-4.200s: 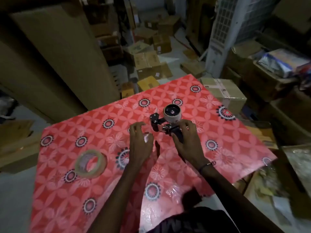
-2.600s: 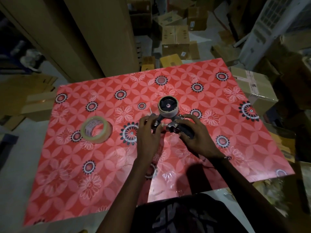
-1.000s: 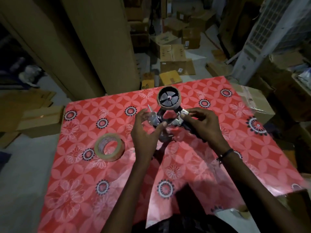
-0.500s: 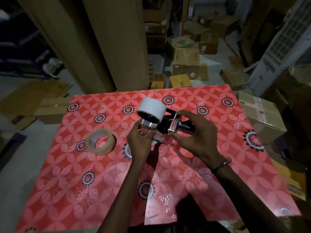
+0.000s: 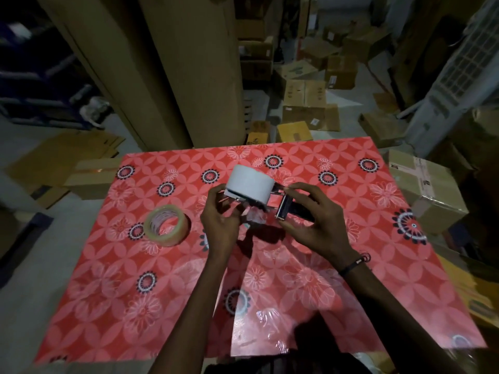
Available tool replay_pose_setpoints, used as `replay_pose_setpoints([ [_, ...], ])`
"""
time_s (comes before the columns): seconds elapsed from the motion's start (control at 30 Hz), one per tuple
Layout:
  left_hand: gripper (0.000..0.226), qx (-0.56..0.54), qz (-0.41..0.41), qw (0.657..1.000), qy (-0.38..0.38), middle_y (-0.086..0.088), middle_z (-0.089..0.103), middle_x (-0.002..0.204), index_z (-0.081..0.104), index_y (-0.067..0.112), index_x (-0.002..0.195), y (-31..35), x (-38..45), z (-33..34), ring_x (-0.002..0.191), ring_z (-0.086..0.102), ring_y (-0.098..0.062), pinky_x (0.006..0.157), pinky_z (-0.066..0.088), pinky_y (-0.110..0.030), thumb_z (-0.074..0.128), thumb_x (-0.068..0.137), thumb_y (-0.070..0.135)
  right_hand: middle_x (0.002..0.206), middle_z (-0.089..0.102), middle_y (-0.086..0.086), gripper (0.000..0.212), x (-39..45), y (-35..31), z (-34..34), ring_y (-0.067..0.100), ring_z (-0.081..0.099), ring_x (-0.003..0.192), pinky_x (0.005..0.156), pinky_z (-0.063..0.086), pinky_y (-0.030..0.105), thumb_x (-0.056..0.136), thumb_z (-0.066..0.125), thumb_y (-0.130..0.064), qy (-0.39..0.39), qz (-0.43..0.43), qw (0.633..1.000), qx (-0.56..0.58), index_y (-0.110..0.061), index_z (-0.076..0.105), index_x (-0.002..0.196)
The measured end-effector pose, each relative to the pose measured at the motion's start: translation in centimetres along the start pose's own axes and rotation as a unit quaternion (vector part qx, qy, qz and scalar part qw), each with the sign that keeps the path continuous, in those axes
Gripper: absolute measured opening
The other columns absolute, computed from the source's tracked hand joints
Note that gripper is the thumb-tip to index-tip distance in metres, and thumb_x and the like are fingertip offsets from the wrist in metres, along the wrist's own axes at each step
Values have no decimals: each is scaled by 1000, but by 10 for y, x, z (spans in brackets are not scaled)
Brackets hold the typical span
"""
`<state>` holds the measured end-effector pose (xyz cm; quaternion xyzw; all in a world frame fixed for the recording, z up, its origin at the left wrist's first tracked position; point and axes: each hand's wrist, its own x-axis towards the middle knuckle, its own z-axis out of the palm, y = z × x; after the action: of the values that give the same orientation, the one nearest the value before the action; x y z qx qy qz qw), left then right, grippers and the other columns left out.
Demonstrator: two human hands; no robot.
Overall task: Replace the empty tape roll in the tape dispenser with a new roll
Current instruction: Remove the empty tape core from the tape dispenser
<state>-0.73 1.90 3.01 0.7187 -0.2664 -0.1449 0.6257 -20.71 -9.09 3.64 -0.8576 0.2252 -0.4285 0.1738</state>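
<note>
The tape dispenser [image 5: 286, 205] is held up off the counter [image 5: 351, 279], above its middle toward the far edge, and carries one thing — a white empty roll [image 5: 249, 186] seated on its hub. The right hand [image 5: 314, 221] has its fingers closed around the black handle end beside the metal cutter plate; the left hand [image 5: 220, 215] pinches the dispenser's frame just under the roll. Half a second ago the roll sat a little lower and farther left over the cloth — it has since been lifted slightly, and both grips are unchanged. The new tape roll [image 5: 167, 225] lies on its side to the left, apart from the left hand, where it was before. The counter's near half and right side lie bare; cardboard boxes [image 5: 304, 102] crowd the floor beyond the far edge.
</note>
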Motion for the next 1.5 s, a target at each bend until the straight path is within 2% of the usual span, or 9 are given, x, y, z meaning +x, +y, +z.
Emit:
replay_pose_setpoints([
  [0.1,56,26,35,999,-15,18,72,114,64,29,129,1,5,-10,106,71,1,89,60,-29,87,84,6,145,67,8,58,1,2,10,11,69,116,97,63,35,82,96,-25,9,23,999,22,-13,75,134],
  [0.23,54,40,59,997,-34,10,74,113,67,18,136,0,14,-23,105,73,-7,91,59,-30,87,87,12,147,68,3,43,9,-6,20,24,70,123,98,60,44,88,90,-35,17,75,996,46,-20,80,127],
  [0.33,46,40,69,996,-27,10,75,107,70,17,130,1,20,-31,100,72,1,91,60,-28,87,88,14,142,72,-2,32,17,-18,29,23,72,119,96,58,44,90,85,-40,21,123,990,59,-27,82,119],
  [0.6,27,17,42,997,-66,15,73,120,70,29,125,-1,38,-43,115,68,0,97,56,-26,76,99,26,97,81,-19,5,30,-50,60,7,77,97,86,62,47,93,81,-41,42,312,933,174,-45,79,94],
  [0.73,27,15,44,995,-83,16,74,120,72,20,125,-5,42,-47,113,67,7,96,54,-20,74,101,30,102,83,-9,14,30,-49,68,8,79,93,90,64,39,94,84,-35,47,366,910,189,-24,86,102],
  [0.87,27,14,41,994,-104,10,74,126,71,23,126,-7,47,-49,121,68,-5,103,54,-28,72,102,35,104,84,-3,21,32,-37,67,14,81,94,91,65,38,93,85,-32,32,426,870,245,-19,86,109],
  [1.17,26,-4,9,992,-123,8,77,119,74,21,123,-18,42,-50,113,72,-6,101,58,-31,78,98,21,105,78,-17,17,15,-27,66,-5,69,100,84,47,16,95,83,-33,18,392,899,194,-20,85,106],
  [1.37,33,4,-42,991,-127,4,79,120,74,21,123,-39,18,-57,114,75,-13,101,61,-41,81,93,11,109,83,-9,20,-26,-26,79,6,76,102,85,62,34,92,87,-35,36,405,893,192,-21,87,107],
  [1.5,33,7,-47,992,-116,3,80,116,75,14,123,-47,3,-58,108,76,-10,96,61,-32,81,92,7,108,82,-9,21,-45,-27,82,7,78,98,87,63,33,91,88,-32,34,412,890,190,-22,86,109],
])
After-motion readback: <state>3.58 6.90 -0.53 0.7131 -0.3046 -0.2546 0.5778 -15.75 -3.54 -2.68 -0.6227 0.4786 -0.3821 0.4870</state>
